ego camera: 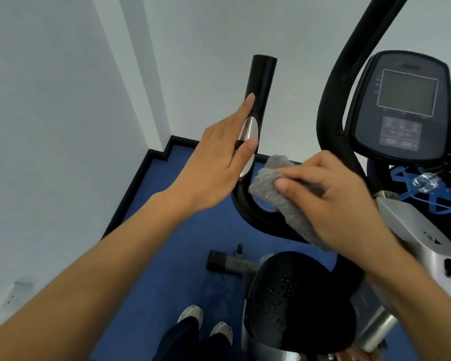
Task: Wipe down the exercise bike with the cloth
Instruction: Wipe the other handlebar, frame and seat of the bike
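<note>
The bike (417, 238) stands in a room corner on a blue floor (182, 243) edged by a black skirting (130, 188). White walls (50, 126) meet behind it, and a socket (17, 295) sits low on the left wall.

The left hand (219, 157) lies flat, fingers straight and together, against the upright handlebar (263, 82). It covers part of the silver sensor (249, 130).

The right hand (341, 204) grips a grey cloth (279, 196), with thumb and fingers curled round it. It presses the cloth on the lower bend of the same handlebar.

The console (406, 105), its screen dark, is mounted to the right. The black seat (297, 298) lies below the hands. A stabiliser foot (227, 261) rests on the floor, left of the seat. The person's shoes (190, 313) stand on the floor just left of the seat.
</note>
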The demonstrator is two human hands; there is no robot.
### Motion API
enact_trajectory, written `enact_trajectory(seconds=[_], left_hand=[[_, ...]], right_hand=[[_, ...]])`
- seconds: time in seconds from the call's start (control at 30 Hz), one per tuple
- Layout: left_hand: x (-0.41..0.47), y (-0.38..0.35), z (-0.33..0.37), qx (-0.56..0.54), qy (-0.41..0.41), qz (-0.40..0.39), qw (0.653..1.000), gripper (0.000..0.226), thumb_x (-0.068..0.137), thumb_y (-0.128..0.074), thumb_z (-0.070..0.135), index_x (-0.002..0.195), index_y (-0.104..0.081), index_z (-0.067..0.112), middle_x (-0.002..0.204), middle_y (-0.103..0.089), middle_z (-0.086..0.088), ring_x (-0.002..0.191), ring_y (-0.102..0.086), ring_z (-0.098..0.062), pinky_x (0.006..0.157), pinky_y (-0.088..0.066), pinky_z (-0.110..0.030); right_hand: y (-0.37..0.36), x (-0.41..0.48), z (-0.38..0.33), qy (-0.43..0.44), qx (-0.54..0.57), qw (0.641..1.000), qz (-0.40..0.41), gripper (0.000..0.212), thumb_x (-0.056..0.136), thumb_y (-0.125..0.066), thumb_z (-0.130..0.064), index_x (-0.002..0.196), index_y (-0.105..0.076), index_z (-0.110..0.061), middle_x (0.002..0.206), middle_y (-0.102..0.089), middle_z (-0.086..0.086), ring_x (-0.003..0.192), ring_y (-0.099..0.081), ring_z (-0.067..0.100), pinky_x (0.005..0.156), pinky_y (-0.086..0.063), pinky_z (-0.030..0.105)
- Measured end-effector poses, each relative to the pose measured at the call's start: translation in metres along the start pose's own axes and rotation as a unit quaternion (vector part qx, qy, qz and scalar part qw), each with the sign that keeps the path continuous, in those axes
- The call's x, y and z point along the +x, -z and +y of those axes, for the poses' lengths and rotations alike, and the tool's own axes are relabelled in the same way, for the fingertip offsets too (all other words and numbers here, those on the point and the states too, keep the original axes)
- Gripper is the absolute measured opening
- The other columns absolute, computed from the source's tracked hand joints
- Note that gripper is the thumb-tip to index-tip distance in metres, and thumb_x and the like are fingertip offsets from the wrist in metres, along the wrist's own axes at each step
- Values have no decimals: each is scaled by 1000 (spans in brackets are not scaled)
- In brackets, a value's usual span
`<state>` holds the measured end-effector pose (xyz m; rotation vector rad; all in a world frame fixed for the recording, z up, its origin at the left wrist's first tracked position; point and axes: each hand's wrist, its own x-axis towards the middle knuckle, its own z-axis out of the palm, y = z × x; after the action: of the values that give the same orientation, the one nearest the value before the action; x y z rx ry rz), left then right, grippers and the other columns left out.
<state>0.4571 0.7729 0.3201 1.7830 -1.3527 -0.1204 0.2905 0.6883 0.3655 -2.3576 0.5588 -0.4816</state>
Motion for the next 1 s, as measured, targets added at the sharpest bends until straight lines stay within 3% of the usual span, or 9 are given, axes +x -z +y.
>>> enact_trajectory(seconds=[0.1, 0.2, 0.3, 0.37, 0.47, 0.57, 0.67, 0.87, 1.0], left_hand=[[0, -7, 2, -11, -5, 7, 1000, 53, 100, -26, 36, 148, -9, 19, 144, -38, -6, 126, -35, -13, 103, -20, -11], [-2, -10, 2, -32, -1, 21, 999, 57, 98, -23, 41, 148, -8, 19, 132, -43, -11, 116, -36, -12, 94, -18, 1], [-4, -13, -2, -39, 12, 22, 999, 58, 97, -24, 44, 148, -6, 24, 132, -41, 2, 112, -29, 11, 94, -16, 2], [-4, -12, -3, -32, 26, 15, 999, 55, 99, -25, 42, 148, -4, 28, 127, -35, 17, 113, -24, 15, 94, -16, 2], [-4, -8, 1, 9, 30, 10, 999, 56, 98, -25, 44, 148, -5, 27, 137, -36, 12, 120, -26, 2, 100, -16, -4], [-4, -6, 12, 61, 30, 30, 997, 58, 96, -23, 45, 148, -9, 24, 148, -32, -3, 133, -26, -15, 112, -19, -28], [-5, -11, 25, 64, 50, 57, 995, 57, 96, -22, 45, 147, -16, 21, 152, -26, -6, 139, -20, -19, 115, -16, -37], [-4, -26, 34, 121, 64, 49, 989, 60, 93, -22, 49, 147, -20, 22, 156, -11, -8, 141, -12, -23, 115, -11, -40], [-4, -27, 30, 110, 67, 60, 990, 58, 94, -23, 48, 146, -21, 24, 156, -13, -6, 141, -13, -23, 115, -13, -43]], right_hand=[[-16, -5, -2, 29, -59, 997, -38, 24, 83, -63, -24, 106, -68, -19, 84, -49, -3, 75, -47, 7, 69, -35, 10], [-21, -4, -2, 49, -107, 992, -51, 16, 85, -62, -15, 92, -69, -1, 84, -48, 5, 69, -43, 14, 62, -29, 15], [-22, -4, -4, 48, -124, 990, -55, 18, 87, -59, -11, 81, -66, 4, 81, -48, 8, 66, -40, 15, 59, -24, 15], [-16, -5, -4, 61, -136, 985, -89, 17, 87, -59, -11, 81, -67, 2, 81, -49, 8, 65, -41, 16, 61, -26, 14], [0, -2, 1, 68, -129, 981, -126, 17, 86, -59, -19, 87, -71, -7, 83, -51, 1, 68, -46, 11, 64, -29, 13], [19, 1, 5, -13, -18, 999, 37, 9, 83, -56, -34, 88, -64, -35, 83, -52, -12, 74, -50, -5, 67, -35, 2], [29, -7, 7, -26, -14, 989, 143, 11, 80, -53, -44, 91, -56, -43, 82, -51, -18, 75, -50, -9, 66, -36, 0], [7, -32, 6, 30, -260, 965, -15, 21, 83, -63, -30, 80, -69, -11, 77, -50, 2, 65, -44, 12, 56, -37, 20], [-1, -22, 6, 3, -311, 948, -61, 8, 80, -69, -9, 85, -63, -6, 86, -51, 8, 75, -48, 18, 58, -37, 23]])
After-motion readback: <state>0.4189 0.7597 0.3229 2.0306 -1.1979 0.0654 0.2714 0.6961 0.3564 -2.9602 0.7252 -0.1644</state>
